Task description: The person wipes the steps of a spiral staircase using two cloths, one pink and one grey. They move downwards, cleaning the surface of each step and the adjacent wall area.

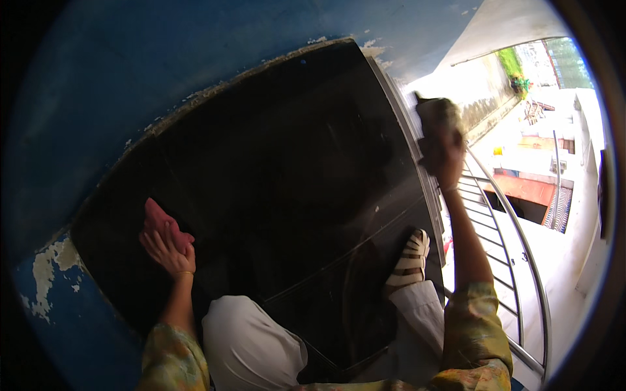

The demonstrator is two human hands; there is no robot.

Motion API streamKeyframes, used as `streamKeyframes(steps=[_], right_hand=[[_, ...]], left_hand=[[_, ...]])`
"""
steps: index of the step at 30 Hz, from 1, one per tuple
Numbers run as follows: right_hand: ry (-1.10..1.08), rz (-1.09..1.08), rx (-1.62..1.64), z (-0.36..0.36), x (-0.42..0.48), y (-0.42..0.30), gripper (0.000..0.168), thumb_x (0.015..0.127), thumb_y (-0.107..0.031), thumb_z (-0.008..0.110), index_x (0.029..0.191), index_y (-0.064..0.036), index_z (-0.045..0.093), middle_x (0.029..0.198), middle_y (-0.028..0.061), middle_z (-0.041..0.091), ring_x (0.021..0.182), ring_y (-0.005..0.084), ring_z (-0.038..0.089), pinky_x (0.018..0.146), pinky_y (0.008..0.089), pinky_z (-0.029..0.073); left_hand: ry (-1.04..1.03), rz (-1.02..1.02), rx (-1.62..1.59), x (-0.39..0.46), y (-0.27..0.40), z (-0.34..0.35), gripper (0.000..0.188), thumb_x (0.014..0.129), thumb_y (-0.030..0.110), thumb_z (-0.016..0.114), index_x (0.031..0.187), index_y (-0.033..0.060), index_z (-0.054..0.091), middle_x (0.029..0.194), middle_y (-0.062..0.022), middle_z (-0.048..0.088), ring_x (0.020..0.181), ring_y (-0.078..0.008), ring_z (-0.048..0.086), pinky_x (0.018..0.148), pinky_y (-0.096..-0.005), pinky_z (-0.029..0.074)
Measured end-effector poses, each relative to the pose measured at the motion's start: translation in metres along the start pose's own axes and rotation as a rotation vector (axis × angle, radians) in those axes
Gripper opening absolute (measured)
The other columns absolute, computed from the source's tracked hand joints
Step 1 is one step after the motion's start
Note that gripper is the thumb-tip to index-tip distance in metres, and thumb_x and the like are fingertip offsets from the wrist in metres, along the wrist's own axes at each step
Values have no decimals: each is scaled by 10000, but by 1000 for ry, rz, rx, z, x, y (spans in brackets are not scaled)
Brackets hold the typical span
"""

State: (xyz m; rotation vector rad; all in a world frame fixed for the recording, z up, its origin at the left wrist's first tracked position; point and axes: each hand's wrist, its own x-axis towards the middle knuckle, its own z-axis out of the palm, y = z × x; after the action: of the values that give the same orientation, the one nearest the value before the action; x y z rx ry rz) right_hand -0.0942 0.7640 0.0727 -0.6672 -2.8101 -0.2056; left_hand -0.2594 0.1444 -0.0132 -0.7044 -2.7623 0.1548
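My left hand (168, 247) lies over a folded pink cloth (164, 225), pressing it against the glossy black tiled floor (293, 171). Its fingers are spread along the cloth, with the thumb at the side. My right hand (447, 154) is raised out to the right, over the floor's outer edge (408, 132) and beside the metal railing. It grips a dark, greyish cloth-like item (437, 112). Motion blurs both that hand and the item, so its exact kind is unclear.
A blue wall (195, 44) with peeling paint borders the floor. A curved metal railing (511, 220) runs down the right, with a bright drop to a lower level beyond. My bent knee (252, 337) and sandalled foot (411, 259) are on the black floor.
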Motion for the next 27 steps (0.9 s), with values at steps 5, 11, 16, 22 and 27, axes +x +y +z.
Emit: streamKeyframes(steps=[5, 11, 16, 22, 27], right_hand=[[-523, -512, 744, -46, -181, -208, 446, 758, -264, 647, 1150, -72, 554, 1053, 107, 542, 895, 257, 545, 683, 391, 455], [-975, -688, 854, -17, -245, -218, 461, 835, -341, 565, 1239, -136, 486, 1259, 121, 483, 1102, 272, 529, 848, 375, 475], [-362, -155, -178, 67, -177, 4, 486, 792, -254, 571, 1267, -196, 484, 1249, 124, 483, 903, 325, 576, 702, 422, 466], [-39, 577, 29, 10, -57, 86, 470, 807, -110, 529, 1274, -112, 473, 1179, 203, 515, 1109, 381, 468, 934, 436, 402], [-433, 7, 632, -42, -121, -104, 423, 780, -235, 639, 1154, -71, 529, 974, 149, 585, 867, 313, 570, 736, 426, 465]], left_hand=[[-40, -51, -3, 0, 5, 3, 671, 814, 479, 463, 1405, 183, 346, 1480, -125, 200, 1346, -428, 196, 1052, -597, 186], [66, 42, -50, 0, -3, 3, 691, 782, 426, 501, 1402, 161, 349, 1464, -140, 240, 1344, -421, 211, 1056, -596, 180], [47, 40, -49, 4, 6, 3, 678, 826, 441, 457, 1417, 141, 314, 1466, -154, 237, 1346, -414, 208, 1066, -576, 176], [30, 33, 7, -2, -1, 6, 679, 828, 454, 455, 1409, 127, 330, 1471, -136, 237, 1354, -412, 192, 1067, -575, 174], [13, 3, -3, -5, -11, 5, 712, 760, 423, 520, 1391, 130, 369, 1470, -124, 224, 1357, -419, 176, 1073, -591, 165]])
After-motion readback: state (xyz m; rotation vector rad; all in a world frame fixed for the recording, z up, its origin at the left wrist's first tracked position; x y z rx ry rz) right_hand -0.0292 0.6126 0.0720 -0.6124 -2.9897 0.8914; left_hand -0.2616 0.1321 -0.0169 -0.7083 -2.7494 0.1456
